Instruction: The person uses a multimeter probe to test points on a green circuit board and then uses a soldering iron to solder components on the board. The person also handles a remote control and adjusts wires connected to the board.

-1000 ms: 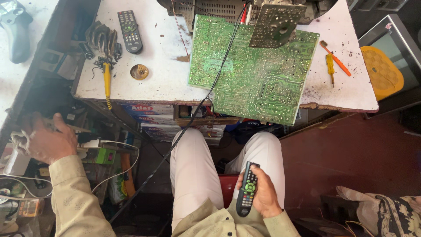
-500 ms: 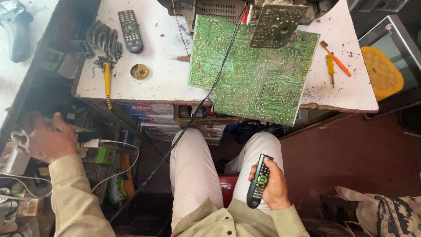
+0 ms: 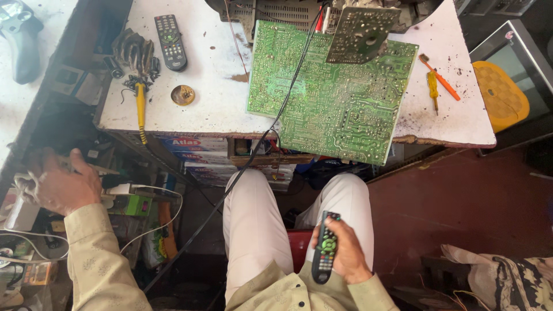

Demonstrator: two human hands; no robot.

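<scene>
Your right hand point(image 3: 348, 253) grips a black remote control point(image 3: 325, 247), long axis pointing ahead toward the green circuit board point(image 3: 334, 92); your left hand point(image 3: 57, 184), loosely curled, rests among clutter far leftward.

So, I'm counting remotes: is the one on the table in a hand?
No. The table remote lies untouched; the right hand holds another remote.

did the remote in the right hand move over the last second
Yes. The black remote in the right hand shifted slightly right, from between the thighs to over the right thigh, then held there.
</scene>
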